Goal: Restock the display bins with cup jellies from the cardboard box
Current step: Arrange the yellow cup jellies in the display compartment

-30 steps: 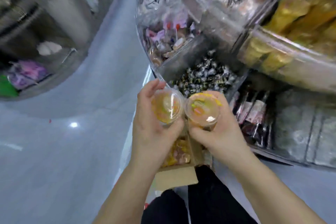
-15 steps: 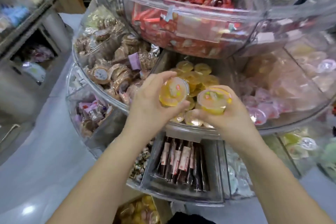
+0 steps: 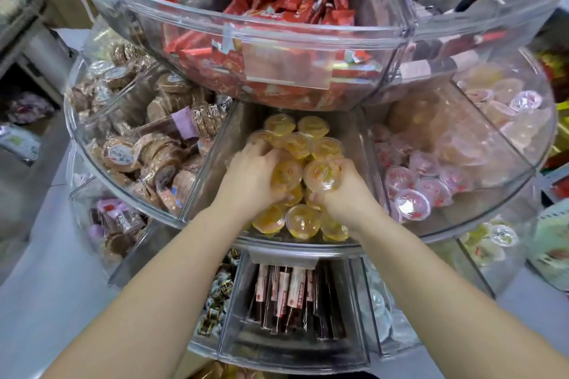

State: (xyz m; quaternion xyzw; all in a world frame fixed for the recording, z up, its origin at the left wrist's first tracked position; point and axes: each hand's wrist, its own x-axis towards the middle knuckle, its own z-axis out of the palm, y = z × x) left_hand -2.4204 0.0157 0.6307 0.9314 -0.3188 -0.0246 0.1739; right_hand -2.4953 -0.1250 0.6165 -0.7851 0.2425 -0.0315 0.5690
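Both my hands reach into the middle tier's clear wedge bin [image 3: 215, 163] that holds several yellow cup jellies [image 3: 308, 138]. My left hand [image 3: 249, 178] grips one yellow cup jelly [image 3: 286, 175] low among the pile. My right hand [image 3: 348, 194] grips another yellow cup jelly [image 3: 322, 175] beside it, its foil lid facing up. The two held cups touch each other. A corner of the cardboard box [image 3: 215, 371] with more jellies shows at the bottom edge.
A red-wrapper bin [image 3: 277, 40] overhangs just above my hands. Wrapped brown cookies [image 3: 147, 144] fill the left bin, pink cup jellies [image 3: 412, 191] the right one. Below sits a bin of dark stick packs [image 3: 289, 295]. Grey floor lies at left.
My view rose from the box to the display. Both hands carried their cups forward and down into the yellow jelly bin, from above its rim to among the pile.
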